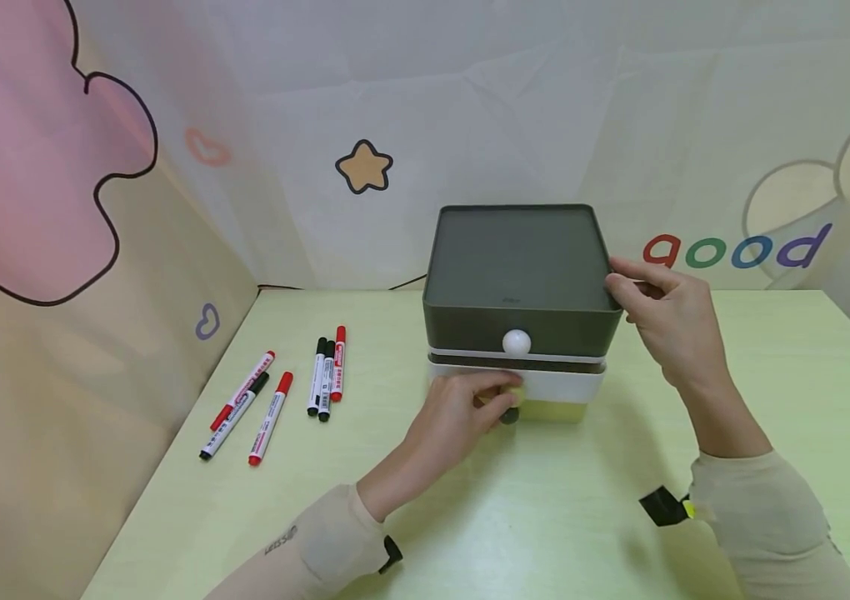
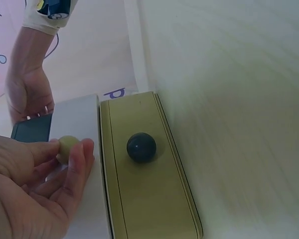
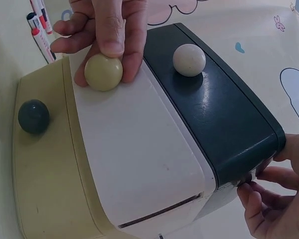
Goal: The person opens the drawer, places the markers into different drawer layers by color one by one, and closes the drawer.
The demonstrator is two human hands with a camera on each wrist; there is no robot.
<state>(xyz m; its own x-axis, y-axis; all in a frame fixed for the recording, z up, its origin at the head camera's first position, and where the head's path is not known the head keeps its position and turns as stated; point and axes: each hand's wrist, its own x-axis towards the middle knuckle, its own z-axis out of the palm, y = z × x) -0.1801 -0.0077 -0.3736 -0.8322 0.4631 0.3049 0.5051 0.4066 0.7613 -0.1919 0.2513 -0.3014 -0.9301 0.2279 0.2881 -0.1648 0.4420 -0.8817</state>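
Several fingers [image 2: 75, 172] of the left hand [image 1: 455, 412] pinch the yellow knob [image 3: 103, 73] on the white drawer [image 1: 556, 386], while the right hand [image 1: 672, 321] grips the dark box [image 1: 462, 329] at right.

The head view is evenly bright; soft shadows lie on the table [image 1: 792, 375] before and right of the drawer box [image 1: 515, 258]. Both wrist views look dimmer, faint sheen marking the box's dark drawer [image 3: 224, 114].

the beige-sleeved left arm [image 1: 327, 533] extends from the near left, its bare left hand [image 1: 462, 408] pinching with thumb and bent fingers. the beige-sleeved right arm [image 1: 762, 517] extends from the near right; its bare right hand [image 1: 671, 312] sits farther off, gripping with bent fingers.
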